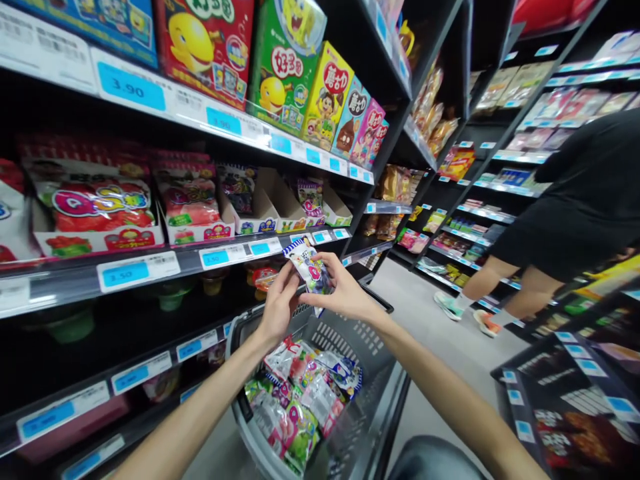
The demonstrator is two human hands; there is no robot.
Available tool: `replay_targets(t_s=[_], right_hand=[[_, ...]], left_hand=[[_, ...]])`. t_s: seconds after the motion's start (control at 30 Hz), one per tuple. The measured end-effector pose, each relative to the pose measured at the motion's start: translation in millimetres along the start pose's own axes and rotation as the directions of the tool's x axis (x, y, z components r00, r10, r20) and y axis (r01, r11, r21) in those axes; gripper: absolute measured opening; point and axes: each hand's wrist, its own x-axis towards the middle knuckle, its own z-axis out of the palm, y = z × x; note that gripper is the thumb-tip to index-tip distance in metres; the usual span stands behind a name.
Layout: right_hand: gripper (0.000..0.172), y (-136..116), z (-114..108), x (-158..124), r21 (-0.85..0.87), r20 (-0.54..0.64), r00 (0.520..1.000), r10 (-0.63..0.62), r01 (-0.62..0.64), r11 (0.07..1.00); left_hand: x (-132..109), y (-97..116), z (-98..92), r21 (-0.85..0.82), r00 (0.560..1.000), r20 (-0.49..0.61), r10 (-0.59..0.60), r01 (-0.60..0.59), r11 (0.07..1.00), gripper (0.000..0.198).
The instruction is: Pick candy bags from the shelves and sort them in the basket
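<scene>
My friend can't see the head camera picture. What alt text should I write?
A person's left hand and right hand hold a small white-and-purple packet with a blue-striped top above a grey plastic basket of colourful plastic packets. Black store shelves at left display red plastic bags and bright cardboard boxes; someone in black clothing stands at right.

place: shop | blue price labels [131, 87] | packed snack shelves [190, 257] | grey shopping basket [373, 347]

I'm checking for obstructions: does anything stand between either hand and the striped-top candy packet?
Nothing visible does: the left hand and right hand both touch the candy packet directly, above the grey shopping basket.
</scene>
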Motion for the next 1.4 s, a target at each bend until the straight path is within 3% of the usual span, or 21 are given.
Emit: replay_targets(t_s=[0.27,0.37,0.43,0.5,0.57,0.7,0.8,0.9,1.0,1.1,1.3,1.4], right_hand=[[0.065,-13,-21,7,0.023,0.149,0.988,-0.035,0.031,0.999],[0.069,-15,-23,17,0.055,0.098,0.994,-0.047,0.042,0.998],[0.071,-21,-21,30,0.124,0.005,0.996,-0.086,0.085,0.989],[0.071,-29,-16,50,0.148,-0.136,0.979,-0.151,0.170,0.974],[0.069,-39,-8,74,0.057,-0.257,0.933,-0.253,0.276,0.960],[0.056,-51,12,129,-0.178,-0.273,0.852,-0.446,0.411,0.894],[0.053,-52,31,169,-0.261,-0.305,0.830,-0.467,0.399,0.879],[0.053,-53,50,203,-0.326,-0.341,0.858,-0.383,0.274,0.905],[0.056,-56,65,230,-0.390,-0.323,0.916,-0.238,0.101,0.915],[0.046,-62,72,245,-0.431,-0.278,0.946,-0.167,0.033,0.902],[0.047,-76,79,248,-0.551,-0.116,0.990,-0.075,-0.001,0.835],[0.042,-79,84,248,-0.631,-0.094,0.991,-0.098,0.017,0.776]], left_hand=[[-2,6,-3.0,0.002,0.998,0.059,0.010,-0.010,1.000,0.046],[0,1,-2.7,0.061,0.998,0.032,0.060,-0.062,0.996,0.045],[3,-7,-4.7,0.228,0.996,-0.012,0.092,-0.087,0.970,0.045],[4,-16,-10.0,0.532,0.998,0.035,0.054,-0.064,0.844,0.046],[2,-26,-18.2,0.766,0.986,0.148,-0.072,-0.068,0.639,0.045],[-13,-38,-37.7,0.885,0.874,0.369,-0.317,-0.226,0.408,0.031],[-27,-47,-49.8,0.908,0.759,0.419,-0.498,-0.346,0.237,0.030],[-37,-57,-59.9,0.902,0.666,0.386,-0.638,-0.418,0.109,0.031],[-40,-64,-67.6,0.879,0.580,0.355,-0.733,-0.474,0.051,0.031],[-36,-69,-71.8,0.852,0.542,0.351,-0.764,-0.523,0.021,0.036],[-27,-74,-75.7,0.834,0.516,0.334,-0.789,-0.551,-0.007,0.043],[-27,-78,-79.6,0.852,0.514,0.283,-0.810,-0.523,-0.034,0.045]])
